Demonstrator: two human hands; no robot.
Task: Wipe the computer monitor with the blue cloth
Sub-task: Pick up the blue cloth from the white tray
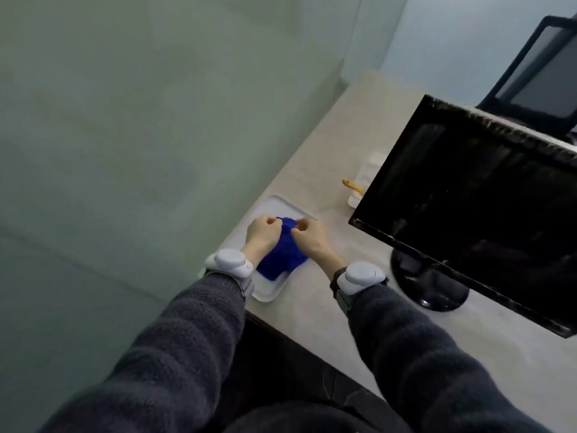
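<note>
Two hands, the left hand point(260, 231) and right hand point(309, 234), grip one blue cloth point(282, 254). One tray point(265, 292) lies under the grip. Two monitors stand right of it, a near monitor point(468, 207) and a far monitor point(543, 79). One white box point(363, 179) sits beyond.

- The blue cloth point(282, 251): far end covered by the left grip point(262, 231) and right grip point(309, 237), fingertips curled out of sight.
- The computer monitor point(474, 207): right side cut off by the edge.
- The white tray point(268, 292): mostly under the cloth.
- The yellow-handled item point(352, 185) at the monitor's corner: too blurred to name.
</note>
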